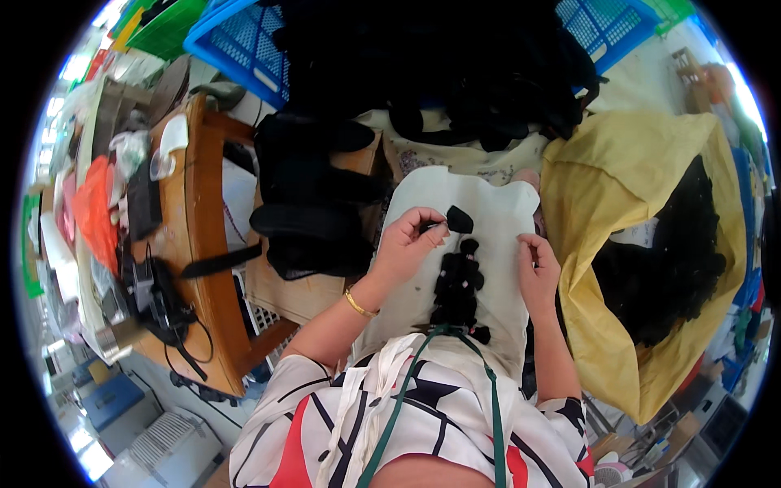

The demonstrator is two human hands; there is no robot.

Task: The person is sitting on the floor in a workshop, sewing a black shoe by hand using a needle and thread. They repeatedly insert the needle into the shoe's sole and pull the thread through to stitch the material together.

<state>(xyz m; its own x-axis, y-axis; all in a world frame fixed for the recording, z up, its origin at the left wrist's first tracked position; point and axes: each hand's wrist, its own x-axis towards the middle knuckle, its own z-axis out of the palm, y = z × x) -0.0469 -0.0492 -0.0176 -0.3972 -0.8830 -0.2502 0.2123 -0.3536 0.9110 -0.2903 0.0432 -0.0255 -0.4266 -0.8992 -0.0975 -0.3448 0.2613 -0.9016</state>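
My left hand is closed in a pinch above my lap, holding a small black fabric piece by its edge. My right hand hovers apart from it at the right side of the lap, fingers curled and thumb close to the index finger. What those fingers hold, if anything, I cannot make out. A white cloth covers my lap. Several small black pieces lie on it in a column, a few with pale specks.
A blue crate heaped with black items stands ahead. To the right is an open yellow sack with black pieces inside. Black padded items are stacked on cardboard at left, beside a wooden table.
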